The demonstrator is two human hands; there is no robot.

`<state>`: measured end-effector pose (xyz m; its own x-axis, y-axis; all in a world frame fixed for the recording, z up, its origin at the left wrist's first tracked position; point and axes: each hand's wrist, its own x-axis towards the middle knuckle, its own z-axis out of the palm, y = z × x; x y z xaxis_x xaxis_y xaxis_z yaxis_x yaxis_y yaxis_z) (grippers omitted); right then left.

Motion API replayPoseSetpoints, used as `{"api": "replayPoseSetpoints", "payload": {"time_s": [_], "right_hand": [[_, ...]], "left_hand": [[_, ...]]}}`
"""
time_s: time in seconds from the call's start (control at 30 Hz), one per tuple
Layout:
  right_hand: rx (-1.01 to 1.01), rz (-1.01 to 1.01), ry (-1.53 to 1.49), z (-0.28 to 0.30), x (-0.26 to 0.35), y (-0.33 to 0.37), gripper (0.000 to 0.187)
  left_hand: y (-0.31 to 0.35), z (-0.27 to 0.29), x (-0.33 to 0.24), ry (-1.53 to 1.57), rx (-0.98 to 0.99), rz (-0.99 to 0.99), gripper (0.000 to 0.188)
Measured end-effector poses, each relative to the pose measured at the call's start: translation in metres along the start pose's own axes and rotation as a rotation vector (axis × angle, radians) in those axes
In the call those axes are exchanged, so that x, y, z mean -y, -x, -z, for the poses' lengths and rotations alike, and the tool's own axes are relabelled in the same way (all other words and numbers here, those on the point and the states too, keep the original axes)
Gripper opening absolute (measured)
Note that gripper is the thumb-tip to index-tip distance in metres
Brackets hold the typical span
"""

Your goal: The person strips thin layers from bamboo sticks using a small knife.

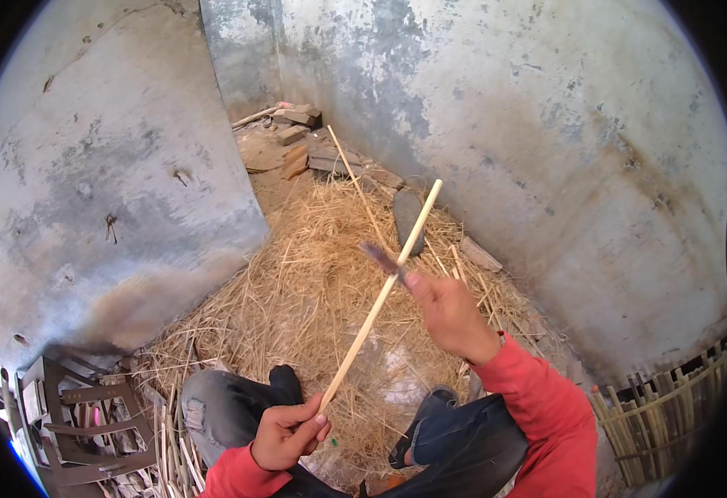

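Running up and away from the left grip (289, 433), which pinches its lower end, a slender, straight, pale-yellow stick (363, 329) passes just left of the right grip (449, 315). Curled closed, the right grip holds a blurred, dark-bladed tool (379, 257) across the stick, with straw (318, 249) below.

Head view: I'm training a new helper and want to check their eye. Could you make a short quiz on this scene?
1. Which hand grips the lower end of the stick?
2. True or false: the right hand is holding a rope.
3. What lies strewn ahead? A) wool; B) straw; C) netting.

Key:
1. The left hand.
2. False: it holds a dark blade, blurred here.
3. B.
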<state>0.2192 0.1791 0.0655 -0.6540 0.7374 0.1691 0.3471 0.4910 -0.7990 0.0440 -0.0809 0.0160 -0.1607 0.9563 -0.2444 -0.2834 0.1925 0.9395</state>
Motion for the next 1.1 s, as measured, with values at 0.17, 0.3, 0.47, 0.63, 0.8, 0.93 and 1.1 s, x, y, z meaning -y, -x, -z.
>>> {"api": "replayPoseSetpoints", "payload": {"time_s": [0.17,0.3,0.47,0.63,0.8,0.93,1.1], "right_hand": [[0.162,0.151,-0.089,-0.029,0.011,0.024,0.041],[-0.015,0.007,-0.086,-0.004,0.007,0.001,0.045],[-0.348,0.063,-0.022,0.037,-0.016,-0.029,0.053],[-0.076,0.039,0.001,0.000,0.002,-0.003,0.050],[0.290,0.238,-0.006,-0.047,0.023,0.043,0.035],[0.156,0.195,-0.039,-0.036,0.030,0.034,0.038],[-0.405,0.176,-0.045,0.018,-0.003,-0.034,0.051]], "left_hand": [[-0.009,-0.002,0.000,0.065,-0.006,-0.030,0.031],[-0.006,-0.006,-0.003,0.010,-0.005,-0.043,0.033],[-0.010,-0.008,0.003,-0.114,0.065,-0.142,0.030],[-0.011,-0.008,0.004,-0.083,-0.035,-0.119,0.028],[-0.016,-0.008,-0.002,-0.070,-0.048,-0.098,0.031],[-0.017,-0.012,-0.017,0.013,0.018,-0.077,0.035],[-0.016,-0.005,-0.011,0.227,0.146,0.075,0.039]]}}
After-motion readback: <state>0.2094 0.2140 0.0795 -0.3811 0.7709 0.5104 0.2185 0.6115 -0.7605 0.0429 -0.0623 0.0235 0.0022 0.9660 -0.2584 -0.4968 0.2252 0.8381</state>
